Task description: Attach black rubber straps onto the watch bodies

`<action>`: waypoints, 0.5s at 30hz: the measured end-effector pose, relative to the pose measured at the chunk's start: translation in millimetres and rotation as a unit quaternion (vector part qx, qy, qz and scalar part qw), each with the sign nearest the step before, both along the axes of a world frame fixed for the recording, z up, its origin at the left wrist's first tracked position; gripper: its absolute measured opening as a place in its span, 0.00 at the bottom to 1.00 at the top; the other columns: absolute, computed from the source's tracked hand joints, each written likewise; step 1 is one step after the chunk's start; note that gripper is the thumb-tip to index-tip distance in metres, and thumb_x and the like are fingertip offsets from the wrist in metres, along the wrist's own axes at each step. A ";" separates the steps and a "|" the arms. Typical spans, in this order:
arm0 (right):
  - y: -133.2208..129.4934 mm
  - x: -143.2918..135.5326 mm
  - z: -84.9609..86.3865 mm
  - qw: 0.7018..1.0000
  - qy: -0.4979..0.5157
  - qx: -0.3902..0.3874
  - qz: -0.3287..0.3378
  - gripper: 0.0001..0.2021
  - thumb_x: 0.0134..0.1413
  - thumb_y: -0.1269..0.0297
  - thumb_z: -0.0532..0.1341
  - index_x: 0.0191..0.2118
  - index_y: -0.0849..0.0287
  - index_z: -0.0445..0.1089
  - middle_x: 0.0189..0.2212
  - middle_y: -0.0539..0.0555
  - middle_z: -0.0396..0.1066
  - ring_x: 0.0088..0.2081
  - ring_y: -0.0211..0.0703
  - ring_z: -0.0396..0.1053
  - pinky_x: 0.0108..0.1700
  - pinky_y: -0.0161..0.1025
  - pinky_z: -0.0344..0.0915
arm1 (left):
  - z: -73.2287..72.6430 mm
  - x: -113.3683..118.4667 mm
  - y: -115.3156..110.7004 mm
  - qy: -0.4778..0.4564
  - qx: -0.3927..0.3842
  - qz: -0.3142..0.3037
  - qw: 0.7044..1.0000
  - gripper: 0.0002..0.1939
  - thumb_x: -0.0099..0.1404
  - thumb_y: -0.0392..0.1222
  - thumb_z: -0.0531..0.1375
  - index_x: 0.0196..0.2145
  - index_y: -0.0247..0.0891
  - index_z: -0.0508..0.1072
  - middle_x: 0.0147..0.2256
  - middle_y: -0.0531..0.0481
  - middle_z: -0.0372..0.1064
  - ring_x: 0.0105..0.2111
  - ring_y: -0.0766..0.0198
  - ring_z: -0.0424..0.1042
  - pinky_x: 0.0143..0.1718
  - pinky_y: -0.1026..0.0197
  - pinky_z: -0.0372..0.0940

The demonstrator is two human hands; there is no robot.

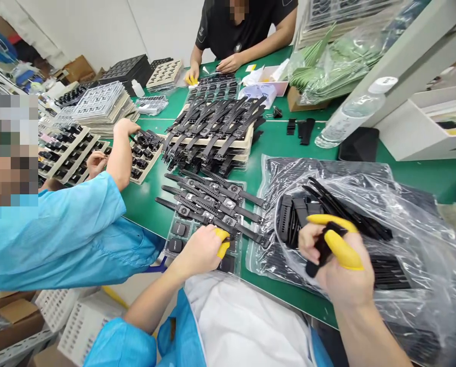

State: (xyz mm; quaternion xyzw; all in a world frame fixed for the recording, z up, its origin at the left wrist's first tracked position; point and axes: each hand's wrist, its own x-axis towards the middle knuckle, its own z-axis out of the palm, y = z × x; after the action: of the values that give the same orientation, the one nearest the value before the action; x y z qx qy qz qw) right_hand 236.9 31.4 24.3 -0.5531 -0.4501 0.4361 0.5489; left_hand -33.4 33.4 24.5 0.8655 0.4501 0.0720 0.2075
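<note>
My right hand (340,257), with yellow finger cots on thumb and forefinger, is closed around a black watch strap (318,255) above an open plastic bag (411,204) of straps. Loose black straps (295,219) lie in the bag's mouth beside it. Over the near part of a clear tray (192,229), my left hand (205,248) pinches with yellow-tipped fingers; what sits between them is mostly hidden. Square black watch bodies (179,229) rest in the tray's pockets. Watches with straps attached (212,199) lie in slanting rows across its far part.
Stacked trays of strapped watches (216,122) stand beyond. At left, a co-worker's arm in a blue sleeve (78,219) reaches to a beige tray (144,163). Another person (247,30) works opposite. A water bottle (354,114) and white bin (427,122) are at right.
</note>
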 end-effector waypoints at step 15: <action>-59.4 -64.3 -16.3 0.881 0.249 -0.229 0.331 0.22 0.60 0.40 0.65 0.36 0.56 0.65 0.20 0.44 0.65 0.19 0.33 0.55 0.22 0.34 0.50 | -26.5 12.7 -29.1 -0.286 -0.038 -0.020 0.957 0.30 0.68 0.26 0.52 0.65 0.42 0.65 0.58 0.41 0.71 0.61 0.53 0.70 0.62 0.48 0.70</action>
State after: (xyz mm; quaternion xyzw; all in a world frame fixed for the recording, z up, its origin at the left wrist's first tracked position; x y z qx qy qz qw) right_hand 172.6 -27.9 8.0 -0.3558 -0.3433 0.8063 0.3247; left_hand -20.6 4.3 -2.1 0.8094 0.3566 0.2952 0.3612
